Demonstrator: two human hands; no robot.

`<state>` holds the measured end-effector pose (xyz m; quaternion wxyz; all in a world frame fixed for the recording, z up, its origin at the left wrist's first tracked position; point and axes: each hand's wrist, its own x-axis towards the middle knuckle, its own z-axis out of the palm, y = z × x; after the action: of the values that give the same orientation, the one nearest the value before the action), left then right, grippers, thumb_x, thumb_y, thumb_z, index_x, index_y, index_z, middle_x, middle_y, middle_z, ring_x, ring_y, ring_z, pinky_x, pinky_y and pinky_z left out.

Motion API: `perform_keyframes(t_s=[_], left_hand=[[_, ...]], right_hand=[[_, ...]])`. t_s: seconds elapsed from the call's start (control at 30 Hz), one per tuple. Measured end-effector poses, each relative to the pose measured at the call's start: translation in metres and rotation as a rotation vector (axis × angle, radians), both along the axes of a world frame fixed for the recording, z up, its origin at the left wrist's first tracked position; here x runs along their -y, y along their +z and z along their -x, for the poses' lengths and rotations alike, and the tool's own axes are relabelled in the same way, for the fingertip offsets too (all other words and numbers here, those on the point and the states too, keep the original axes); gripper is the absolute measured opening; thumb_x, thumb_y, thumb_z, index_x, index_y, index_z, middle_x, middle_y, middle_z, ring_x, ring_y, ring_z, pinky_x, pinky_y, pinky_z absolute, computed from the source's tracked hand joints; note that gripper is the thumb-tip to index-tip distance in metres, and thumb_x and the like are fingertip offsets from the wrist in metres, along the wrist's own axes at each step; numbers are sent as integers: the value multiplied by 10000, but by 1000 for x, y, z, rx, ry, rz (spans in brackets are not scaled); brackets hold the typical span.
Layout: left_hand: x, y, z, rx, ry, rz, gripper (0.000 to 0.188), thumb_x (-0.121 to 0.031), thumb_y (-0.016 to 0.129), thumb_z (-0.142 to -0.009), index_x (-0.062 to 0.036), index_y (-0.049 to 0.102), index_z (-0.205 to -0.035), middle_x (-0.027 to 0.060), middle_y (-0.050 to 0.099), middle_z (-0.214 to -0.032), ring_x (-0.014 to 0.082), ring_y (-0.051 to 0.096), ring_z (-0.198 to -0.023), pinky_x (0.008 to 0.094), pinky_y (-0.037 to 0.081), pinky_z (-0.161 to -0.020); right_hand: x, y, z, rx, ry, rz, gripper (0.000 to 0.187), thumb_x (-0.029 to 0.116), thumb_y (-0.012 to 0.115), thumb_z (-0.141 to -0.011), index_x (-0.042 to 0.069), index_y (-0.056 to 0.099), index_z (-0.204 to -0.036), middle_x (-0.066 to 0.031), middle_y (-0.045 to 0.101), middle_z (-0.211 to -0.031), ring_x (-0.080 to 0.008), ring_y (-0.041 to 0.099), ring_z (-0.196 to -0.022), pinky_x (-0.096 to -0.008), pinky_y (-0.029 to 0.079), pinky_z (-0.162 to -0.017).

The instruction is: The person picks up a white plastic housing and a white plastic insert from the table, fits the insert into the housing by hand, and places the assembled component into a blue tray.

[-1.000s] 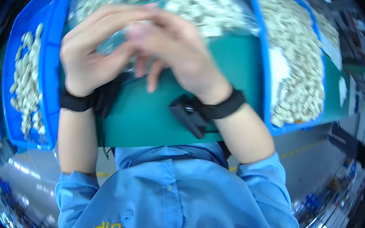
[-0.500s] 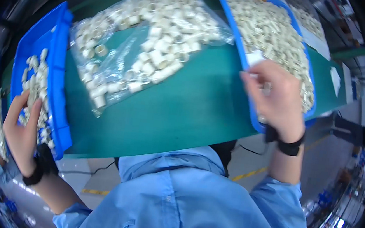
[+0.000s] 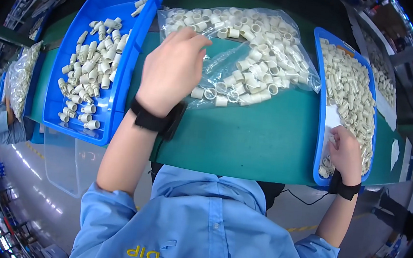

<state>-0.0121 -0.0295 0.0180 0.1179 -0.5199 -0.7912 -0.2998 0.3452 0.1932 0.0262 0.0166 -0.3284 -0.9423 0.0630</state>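
My left hand (image 3: 172, 71) is over the left side of a clear plastic bag (image 3: 213, 62) of short white plastic tubes. Its fingers curl downward, and their tips and anything in them are hidden. At the right, my right hand (image 3: 347, 152) reaches into the near end of a blue tray (image 3: 321, 125) full of small off-white plastic parts (image 3: 347, 83). Those fingers are bent together among the parts, beside a bare white patch; what they hold cannot be made out. Left of the bag, a larger blue tray (image 3: 129, 67) holds loose white tube pieces, several with narrower parts inserted (image 3: 93, 63).
Green matting (image 3: 230, 141) covers the table, whose near edge runs close to my body. More bagged parts (image 3: 385, 79) lie beyond the right tray. Far left, another person (image 3: 1, 121) sits near a bag of parts (image 3: 24, 76). A translucent bin (image 3: 64, 160) stands below the table.
My left hand has left the left tray and moved right, onto the bag. My right hand is lower, at the near end of the right tray. The whole view has shifted.
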Motion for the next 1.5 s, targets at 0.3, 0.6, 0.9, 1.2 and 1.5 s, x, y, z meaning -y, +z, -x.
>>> perform_keyframes(t_s=[0.3, 0.6, 0.9, 1.2, 1.5], left_hand=[[-28, -28, 35, 64, 79, 157, 157, -62, 684, -823, -77, 690, -979, 99, 651, -987, 289, 650, -899, 406, 529, -794], [-32, -19, -29, 806, -452, -678, 257, -74, 746, -855, 9, 685, -1090, 56, 681, -964, 141, 624, -864, 259, 497, -776], [-35, -37, -12, 493, -601, -507, 310, -4, 761, -800, 24, 698, -1103, 105, 715, -997, 151, 648, -810, 254, 526, -686], [-31, -30, 0, 237, -653, -353, 365, 87, 729, -702, 20, 728, -1061, 130, 732, -1026, 163, 672, -782, 239, 527, -616], [-24, -46, 13, 130, -566, -470, 440, -206, 834, -766, 90, 696, -1060, 230, 705, -1085, 279, 690, -947, 359, 537, -839]], right_hand=[[86, 59, 102, -843, 362, 57, 261, -84, 746, -747, -6, 709, -993, -107, 710, -877, -167, 649, -697, -254, 496, -584], [78, -12, 199, -1344, 411, 517, 237, -58, 744, -813, -23, 680, -1038, -108, 704, -936, -201, 706, -789, -253, 565, -666], [72, -44, 201, -1478, 649, 558, 312, -111, 700, -836, -87, 581, -1123, -221, 682, -1062, -236, 693, -918, -307, 596, -757], [41, -49, 212, -1281, 1061, 27, 293, -53, 775, -788, -71, 648, -1052, -220, 687, -1011, -259, 701, -865, -304, 579, -731], [53, -42, 211, -1286, 1043, 36, 302, -25, 807, -761, -57, 667, -1028, -205, 685, -986, -243, 697, -804, -293, 578, -688]])
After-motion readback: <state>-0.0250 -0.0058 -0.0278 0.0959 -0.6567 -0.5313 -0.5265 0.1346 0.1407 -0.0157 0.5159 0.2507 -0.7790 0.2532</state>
